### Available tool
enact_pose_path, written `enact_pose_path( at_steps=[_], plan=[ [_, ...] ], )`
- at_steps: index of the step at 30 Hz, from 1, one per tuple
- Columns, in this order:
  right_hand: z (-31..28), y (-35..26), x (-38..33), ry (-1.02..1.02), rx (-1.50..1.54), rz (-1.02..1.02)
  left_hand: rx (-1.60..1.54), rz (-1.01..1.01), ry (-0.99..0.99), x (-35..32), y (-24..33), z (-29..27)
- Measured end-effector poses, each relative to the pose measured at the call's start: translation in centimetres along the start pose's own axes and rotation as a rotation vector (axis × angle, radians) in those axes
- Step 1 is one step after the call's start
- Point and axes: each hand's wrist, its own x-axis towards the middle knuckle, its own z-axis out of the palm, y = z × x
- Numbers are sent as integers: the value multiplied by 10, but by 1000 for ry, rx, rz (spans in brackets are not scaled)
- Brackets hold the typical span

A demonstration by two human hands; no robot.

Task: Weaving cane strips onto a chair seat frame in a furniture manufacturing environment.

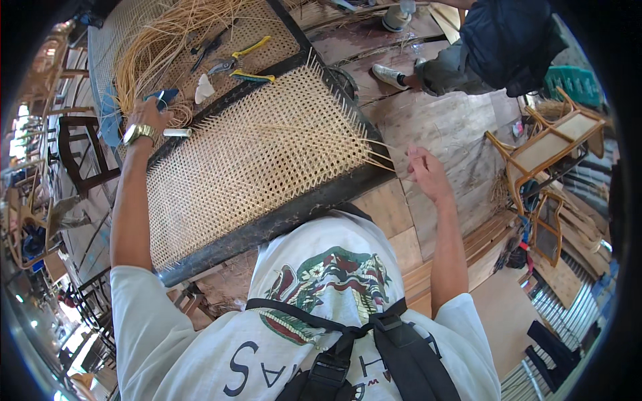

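A woven cane panel (267,147) in a dark frame lies before me, loose strand ends sticking out along its far and right edges. My left hand (148,117), with a gold-coloured watch on its wrist, reaches over the panel's far left side with fingers stretched out. It is next to a small blue piece (167,97) and a coil of thin cane strands (179,115); its fingertips are partly hidden. Off the panel's right corner, my right hand (429,175) is closed, thumb against fingers, near long loose strands (380,157). What it pinches is too thin to make out.
Yellow-handled pliers (224,65), a white roll (177,133) and a heap of loose cane (150,50) lie beyond and left. Another person (461,67) stands at the far right. A wooden chair frame (555,144) lies right; a dark chair (77,154) stands left.
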Motion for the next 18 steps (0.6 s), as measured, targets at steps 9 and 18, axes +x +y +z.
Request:
enact_pose_path(
  at_steps=[9, 18],
  plan=[
    [-17, 47, -13, 86, -124, -372, -795, 246, -140, -116, 201, -16],
    [-30, 16, -17, -243, 200, -107, -858, 276, -150, -180, 236, -16]
  ],
)
